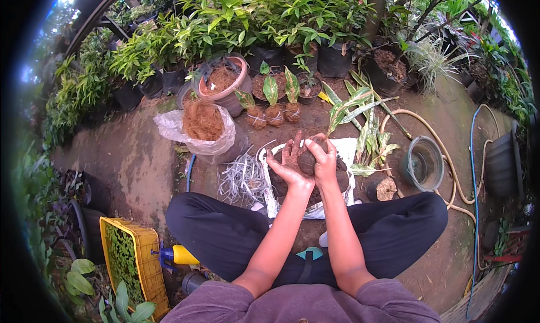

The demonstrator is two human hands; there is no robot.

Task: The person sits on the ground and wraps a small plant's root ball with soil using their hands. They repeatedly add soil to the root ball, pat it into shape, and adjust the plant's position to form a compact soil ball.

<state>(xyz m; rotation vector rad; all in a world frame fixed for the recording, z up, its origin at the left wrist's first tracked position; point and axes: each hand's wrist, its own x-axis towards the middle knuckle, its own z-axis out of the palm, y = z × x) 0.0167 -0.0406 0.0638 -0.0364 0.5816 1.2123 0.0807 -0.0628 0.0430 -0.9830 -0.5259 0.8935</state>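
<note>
My right hand (322, 156) is closed around a dark ball of soil (309, 159), from which a variegated leaf (344, 112) rises at the upper right. Against the ball's left side rests my left hand (290, 160), its palm soiled and its fingers spread. Both hands are above a white sack (344, 148) of dark soil (279, 184). Beyond them stand several leafy cuttings with fibre-wrapped, tied root balls (274, 115). Left of the sack lies a heap of plastic strips (242, 177); at its right are cut variegated leaves (368, 144).
A plastic bag (215, 148) of coconut fibre (203, 122) stands at upper left, near a terracotta-coloured pot (242, 76). At right are an empty bucket (438, 169) and a coiled hose (453, 154). A yellow crate (136, 255) and spray bottle (183, 254) sit lower left. Potted plants line the back.
</note>
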